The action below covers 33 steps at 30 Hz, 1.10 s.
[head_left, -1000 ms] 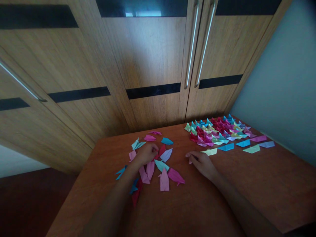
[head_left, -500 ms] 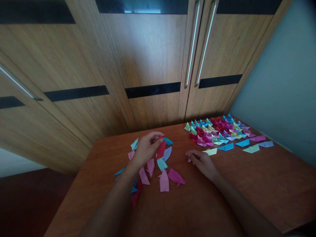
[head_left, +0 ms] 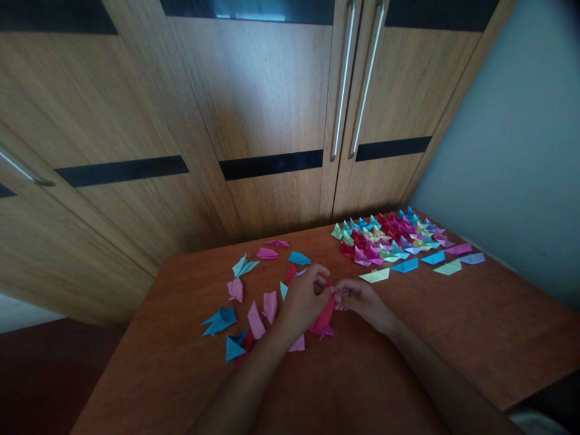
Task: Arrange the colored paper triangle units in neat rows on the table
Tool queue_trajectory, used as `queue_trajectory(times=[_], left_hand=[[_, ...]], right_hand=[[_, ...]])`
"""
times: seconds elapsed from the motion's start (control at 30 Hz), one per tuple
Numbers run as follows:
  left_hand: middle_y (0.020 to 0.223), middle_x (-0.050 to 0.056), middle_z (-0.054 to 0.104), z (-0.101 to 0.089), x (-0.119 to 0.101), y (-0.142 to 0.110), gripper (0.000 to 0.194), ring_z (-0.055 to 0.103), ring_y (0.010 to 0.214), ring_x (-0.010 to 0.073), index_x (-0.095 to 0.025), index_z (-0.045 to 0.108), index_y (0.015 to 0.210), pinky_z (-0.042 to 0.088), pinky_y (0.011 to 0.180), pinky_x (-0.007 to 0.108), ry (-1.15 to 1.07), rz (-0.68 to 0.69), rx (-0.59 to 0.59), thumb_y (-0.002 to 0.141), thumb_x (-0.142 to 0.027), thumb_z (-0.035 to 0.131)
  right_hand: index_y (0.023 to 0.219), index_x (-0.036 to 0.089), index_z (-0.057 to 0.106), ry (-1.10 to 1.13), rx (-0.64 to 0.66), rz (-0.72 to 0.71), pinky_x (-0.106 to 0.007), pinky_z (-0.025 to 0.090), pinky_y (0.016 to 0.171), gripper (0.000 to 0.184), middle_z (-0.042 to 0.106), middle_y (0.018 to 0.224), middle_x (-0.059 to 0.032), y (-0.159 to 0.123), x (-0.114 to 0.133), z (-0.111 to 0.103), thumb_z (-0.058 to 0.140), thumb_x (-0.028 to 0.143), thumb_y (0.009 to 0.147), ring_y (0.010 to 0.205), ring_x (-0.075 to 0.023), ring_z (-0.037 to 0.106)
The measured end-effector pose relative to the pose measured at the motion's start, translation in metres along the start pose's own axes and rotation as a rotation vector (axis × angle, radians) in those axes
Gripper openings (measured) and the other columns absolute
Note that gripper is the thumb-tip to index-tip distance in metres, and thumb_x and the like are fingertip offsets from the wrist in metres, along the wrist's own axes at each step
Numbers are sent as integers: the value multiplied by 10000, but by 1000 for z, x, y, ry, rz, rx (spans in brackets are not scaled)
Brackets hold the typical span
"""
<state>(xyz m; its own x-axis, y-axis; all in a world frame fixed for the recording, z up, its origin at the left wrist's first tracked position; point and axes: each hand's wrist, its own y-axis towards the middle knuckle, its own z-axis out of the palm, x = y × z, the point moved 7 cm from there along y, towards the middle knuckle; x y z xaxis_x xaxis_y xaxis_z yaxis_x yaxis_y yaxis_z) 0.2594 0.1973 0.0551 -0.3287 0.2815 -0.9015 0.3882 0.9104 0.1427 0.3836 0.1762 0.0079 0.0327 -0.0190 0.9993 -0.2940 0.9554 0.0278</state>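
My left hand (head_left: 304, 302) is closed on a red folded paper piece (head_left: 325, 314), held above the table with one end pointing down. My right hand (head_left: 366, 305) meets it from the right, thumb and fingertips pinched at the upper edge of the red paper. Partly hidden beneath the hands lie a magenta folded paper (head_left: 324, 331) and a pink one (head_left: 298, 344). Left of my left hand are more pink folded papers (head_left: 270, 306), a blue one (head_left: 220, 319) and a light teal one (head_left: 245, 266). Another blue folded paper (head_left: 299, 258) rests just beyond the hands.
Many small colourful paper boats (head_left: 385, 238) stand in close rows at the back right. Several flat boat-shaped papers, such as a yellow one (head_left: 375, 275) and a blue one (head_left: 405, 265), lie before them. A wooden cabinet (head_left: 272, 90) borders the table's (head_left: 389, 374) far edge; a wall (head_left: 512, 157) rises at right.
My left hand has moved right and nearer to me with the red folded paper, uncovering papers at left. My right hand has closed in on it and now pinches its edge. The view has shifted slightly.
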Motion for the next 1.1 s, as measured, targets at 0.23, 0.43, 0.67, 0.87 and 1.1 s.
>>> queue_trajectory(times=[0.23,0.43,0.67,0.87,1.1], left_hand=[[731,1,646,7,7,-2,83,597,678,146,-179,631,828,440,607,248,45,-15,67,798,-241,584],[643,-20,621,10,14,-1,147,538,611,132,-175,660,717,384,557,234,70,-37,107,787,-266,570],[612,-25,577,10,20,4,134,508,598,130,-176,635,690,353,543,231,118,-66,31,784,-247,571],[686,-6,644,19,21,4,120,568,640,143,-182,662,785,416,592,245,104,-49,40,801,-255,568],[789,26,710,31,12,-2,210,650,739,154,-180,648,948,485,695,264,96,-36,87,801,-139,503]], right_hand=[[740,186,603,-5,-95,-38,-241,423,584,334,566,635,15,1,2,-10,672,512,764,597,-112,510],[759,184,610,-44,-145,-42,-239,399,569,322,577,644,7,2,5,-17,638,502,799,601,-115,505],[929,205,611,-19,-132,-50,-238,411,572,287,603,724,7,2,5,-16,637,466,814,647,-123,543],[772,189,614,-60,-209,-43,-239,401,552,308,590,653,12,6,2,-25,666,493,773,598,-115,522],[829,179,631,-10,-468,-46,-229,422,565,287,608,697,4,-20,-1,-82,693,452,763,612,-112,540]])
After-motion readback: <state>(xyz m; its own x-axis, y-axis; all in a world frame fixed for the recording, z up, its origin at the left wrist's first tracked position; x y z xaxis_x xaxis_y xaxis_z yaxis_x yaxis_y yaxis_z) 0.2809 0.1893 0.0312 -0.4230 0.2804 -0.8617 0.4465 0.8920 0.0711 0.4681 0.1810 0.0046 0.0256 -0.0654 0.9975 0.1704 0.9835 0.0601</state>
